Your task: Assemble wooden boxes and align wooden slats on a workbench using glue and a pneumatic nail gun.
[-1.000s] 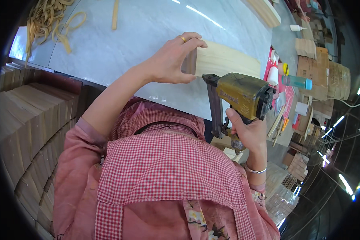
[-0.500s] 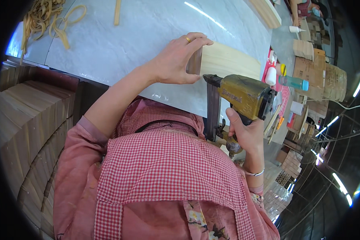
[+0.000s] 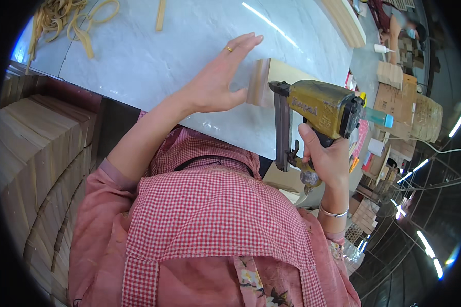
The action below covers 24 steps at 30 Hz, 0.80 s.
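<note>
1. The nail gun (image 3: 325,107), body lengthwise left to right, points its nose left, near the wooden piece (image 3: 287,70) on the table (image 3: 153,64).
2. The right hand (image 3: 330,158) grips its handle.
3. The left hand (image 3: 215,79) is spread open, beside the wood's left end.
4. Rightward, a blue-green bottle (image 3: 377,117); its content I cannot tell.

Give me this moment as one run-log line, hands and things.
left hand: open beside wooden piece, thumb contact unclear | right hand: gripping yellow nail gun | rest: tan strips on grey tabletop
</note>
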Motion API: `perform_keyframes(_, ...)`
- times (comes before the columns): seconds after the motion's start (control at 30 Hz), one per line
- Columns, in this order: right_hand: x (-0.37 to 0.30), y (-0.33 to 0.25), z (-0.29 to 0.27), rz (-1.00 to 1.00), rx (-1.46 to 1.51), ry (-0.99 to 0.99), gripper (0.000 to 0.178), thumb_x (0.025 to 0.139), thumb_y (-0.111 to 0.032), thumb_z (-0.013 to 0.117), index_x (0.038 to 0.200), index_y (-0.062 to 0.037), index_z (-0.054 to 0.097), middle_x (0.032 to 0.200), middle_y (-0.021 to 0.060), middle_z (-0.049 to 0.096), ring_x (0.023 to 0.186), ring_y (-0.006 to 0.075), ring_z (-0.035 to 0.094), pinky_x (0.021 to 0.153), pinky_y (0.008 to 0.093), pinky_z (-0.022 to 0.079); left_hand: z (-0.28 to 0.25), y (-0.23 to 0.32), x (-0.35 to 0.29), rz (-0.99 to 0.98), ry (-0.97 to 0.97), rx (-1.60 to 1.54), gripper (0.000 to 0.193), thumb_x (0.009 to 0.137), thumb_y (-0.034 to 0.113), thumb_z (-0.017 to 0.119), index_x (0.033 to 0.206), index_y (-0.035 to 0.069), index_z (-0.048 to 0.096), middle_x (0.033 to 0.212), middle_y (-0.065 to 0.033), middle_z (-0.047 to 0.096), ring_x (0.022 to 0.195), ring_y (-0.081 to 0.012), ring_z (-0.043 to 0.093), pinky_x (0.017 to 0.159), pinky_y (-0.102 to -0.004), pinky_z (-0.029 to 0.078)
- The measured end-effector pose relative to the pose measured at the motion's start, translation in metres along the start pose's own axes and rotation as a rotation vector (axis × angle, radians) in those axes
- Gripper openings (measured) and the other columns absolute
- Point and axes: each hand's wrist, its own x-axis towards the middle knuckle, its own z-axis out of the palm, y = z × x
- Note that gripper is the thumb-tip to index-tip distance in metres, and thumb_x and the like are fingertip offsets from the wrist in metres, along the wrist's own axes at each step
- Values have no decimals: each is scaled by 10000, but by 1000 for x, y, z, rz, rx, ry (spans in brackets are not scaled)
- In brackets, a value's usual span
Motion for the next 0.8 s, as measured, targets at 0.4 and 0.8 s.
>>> perform_keyframes(0.4, 21, -17, -16, 34, -128, -97, 313, 870, -155, 803, 1073, 35, 660, 716, 35, 643, 490, 94, 521, 428, 228, 407, -31, 5, -16, -71, 249, -1, 787, 736, 0, 589, 1500, 58, 413, 1527, -173, 419, 1392, -345, 434, 1173, -417, 359)
perform_keyframes(0.8, 60, -28, -28, -47, -188, -62, 272, 883, -199, 792, 1011, 11, 675, 626, 10, 608, 468, 95, 511, 439, 237, 397, -30, 4, -29, -86, 265, 118, 722, 746, -15, 621, 1450, 44, 469, 1500, -175, 441, 1351, -352, 469, 1130, -422, 408)
